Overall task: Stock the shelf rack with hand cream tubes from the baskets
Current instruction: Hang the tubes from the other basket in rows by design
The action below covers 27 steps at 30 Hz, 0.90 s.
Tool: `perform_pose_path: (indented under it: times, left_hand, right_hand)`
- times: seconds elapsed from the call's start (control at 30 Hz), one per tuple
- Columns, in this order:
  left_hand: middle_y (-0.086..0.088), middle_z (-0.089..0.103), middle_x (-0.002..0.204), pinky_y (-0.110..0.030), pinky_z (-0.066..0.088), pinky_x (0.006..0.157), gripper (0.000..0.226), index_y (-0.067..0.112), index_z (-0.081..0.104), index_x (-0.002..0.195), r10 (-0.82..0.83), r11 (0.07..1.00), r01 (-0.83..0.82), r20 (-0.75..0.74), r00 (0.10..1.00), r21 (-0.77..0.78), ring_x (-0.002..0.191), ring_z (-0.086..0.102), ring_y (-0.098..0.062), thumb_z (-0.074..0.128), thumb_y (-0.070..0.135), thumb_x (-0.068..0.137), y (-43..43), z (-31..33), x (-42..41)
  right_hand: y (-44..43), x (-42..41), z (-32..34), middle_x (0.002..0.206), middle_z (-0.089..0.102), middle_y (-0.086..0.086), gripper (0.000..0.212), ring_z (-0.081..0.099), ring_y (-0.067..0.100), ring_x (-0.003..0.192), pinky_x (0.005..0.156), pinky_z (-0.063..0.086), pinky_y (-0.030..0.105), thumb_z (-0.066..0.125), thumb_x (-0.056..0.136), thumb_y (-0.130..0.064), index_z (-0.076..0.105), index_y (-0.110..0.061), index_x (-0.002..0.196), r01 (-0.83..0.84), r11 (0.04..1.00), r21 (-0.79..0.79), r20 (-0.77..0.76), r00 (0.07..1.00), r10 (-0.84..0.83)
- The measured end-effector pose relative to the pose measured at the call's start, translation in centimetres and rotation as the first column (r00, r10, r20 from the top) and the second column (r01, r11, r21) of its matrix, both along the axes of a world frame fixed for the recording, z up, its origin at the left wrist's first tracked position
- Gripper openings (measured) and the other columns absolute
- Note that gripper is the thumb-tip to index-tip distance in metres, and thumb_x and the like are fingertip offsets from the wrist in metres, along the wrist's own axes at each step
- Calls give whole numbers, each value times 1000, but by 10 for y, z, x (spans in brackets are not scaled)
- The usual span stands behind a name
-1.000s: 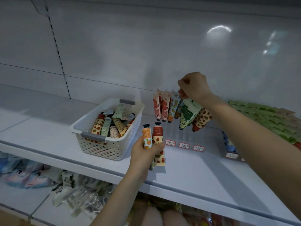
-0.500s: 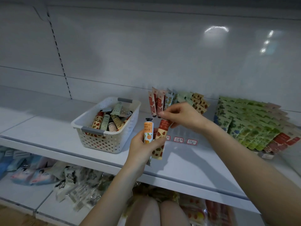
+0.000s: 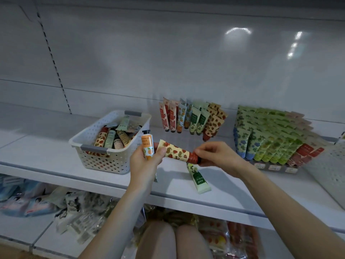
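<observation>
My left hand grips an orange-print tube upright, and its thumb also pins the flat end of a strawberry-print tube. That tube lies level between my hands. My right hand pinches its red cap end. A pale green tube lies flat on the shelf below my right hand. The white basket to the left holds several mixed tubes. The clear rack behind stands several tubes cap-down in rows.
A second rack full of green, blue and red tubes stands at the right, with another white basket beside it at the frame edge. The white shelf runs left. Bagged goods fill the lower shelf.
My right hand came down from the rack, took the strawberry tube's cap end and swung the tube level to the right. The green tube on the shelf has come into view.
</observation>
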<state>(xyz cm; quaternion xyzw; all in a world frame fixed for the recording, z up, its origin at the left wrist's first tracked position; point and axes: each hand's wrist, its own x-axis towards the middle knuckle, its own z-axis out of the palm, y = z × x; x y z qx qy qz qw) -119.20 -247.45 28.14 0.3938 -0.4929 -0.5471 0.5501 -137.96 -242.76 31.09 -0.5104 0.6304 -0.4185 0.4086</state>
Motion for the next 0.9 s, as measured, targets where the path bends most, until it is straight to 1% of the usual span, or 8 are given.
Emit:
perform_pose_path:
  times: [0.07,0.2,0.27,0.37,0.53,0.6,0.67,0.9]
  left_hand:
    - [-1,64,78,-30,50,76,12,16,61,82,-11,998,16,89,996,-53,76,61,-12,69,8,82,1,0,-5]
    - [0,64,73,-25,47,68,13,17,60,78,-30,993,52,193,981,-110,68,58,-10,70,9,80,5,-1,-19]
    - [1,64,73,-19,47,64,13,17,60,79,-50,991,75,203,978,-115,67,57,-8,70,9,80,6,-1,-26]
    - [4,64,73,-12,47,60,14,19,61,79,-85,990,106,201,976,-95,66,58,-4,71,10,79,7,0,-34]
    - [1,63,74,-27,50,71,14,17,60,78,-102,990,117,171,980,-79,68,60,-10,72,9,79,8,-5,-41]
    - [1,62,71,-24,52,68,14,17,59,78,-116,991,126,158,981,-53,63,61,-5,71,10,80,8,-8,-41]
    - [2,59,66,-17,50,60,13,16,58,79,-125,990,135,178,976,-44,53,56,3,70,11,81,8,-12,-40]
    - [4,61,70,-24,51,65,12,18,58,81,-112,990,127,216,970,-55,56,57,7,70,13,81,2,-19,-38]
  right_hand:
    - [3,-3,0,88,69,0,7,64,8,81,80,54,24,61,88,-16,68,-18,87,-44,998,-54,-140,990,36]
    - [7,1,2,86,65,-16,20,60,-9,75,74,49,10,68,83,-17,69,-16,103,-197,972,-131,-379,915,134]
    - [8,2,-1,86,65,-14,24,60,-7,74,72,48,10,69,82,-15,68,-13,107,-233,960,-155,-449,882,142]
    - [10,-3,-5,89,69,0,20,62,7,78,74,50,23,70,81,-14,68,-15,101,-213,966,-150,-442,888,127]
    - [11,-23,-10,82,69,5,13,65,18,74,74,55,37,72,78,-14,62,-12,86,127,973,-193,-321,929,-185]
    - [6,-35,-12,77,66,11,13,62,23,67,63,52,30,70,80,-12,60,-3,82,335,902,-274,-329,848,-415]
    - [-1,-45,-14,64,55,6,20,49,16,55,46,37,15,65,81,-8,50,-7,69,452,819,-354,-337,755,-563]
    - [-31,-60,-24,60,41,-4,19,39,12,54,44,24,21,57,87,-8,41,-4,79,489,777,-397,-346,704,-620]
